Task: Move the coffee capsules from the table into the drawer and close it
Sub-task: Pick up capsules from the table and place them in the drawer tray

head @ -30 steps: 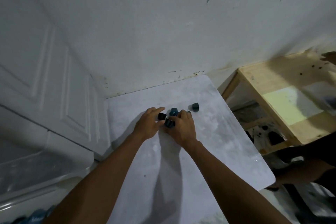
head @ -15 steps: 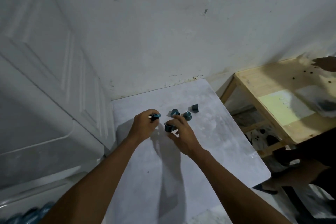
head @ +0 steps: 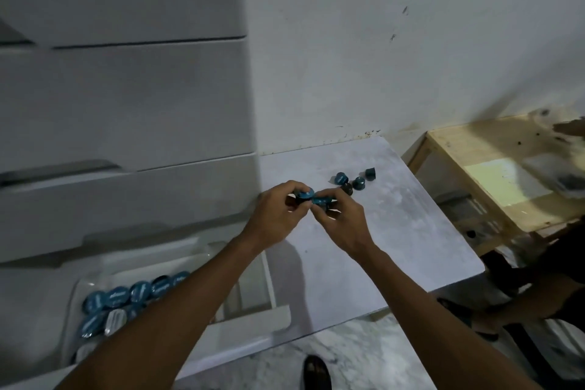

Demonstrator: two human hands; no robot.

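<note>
My left hand (head: 278, 215) and right hand (head: 340, 218) each pinch a blue capsule (head: 304, 195), apparently touching; four capsules (head: 341, 178) lie just beyond.

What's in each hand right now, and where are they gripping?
Each holds a blue coffee capsule at its rim, between fingertips: left hand one capsule, right hand another.

Teal round-topped coffee capsules (head: 357, 182) lie on the mottled grey-white marble-look table (head: 405, 231). At seven o'clock, teal foil-lidded capsules (head: 126, 294) fill the plain white plastic drawer (head: 253, 323). At three o'clock, pale wooden bench (head: 506, 168).
</note>
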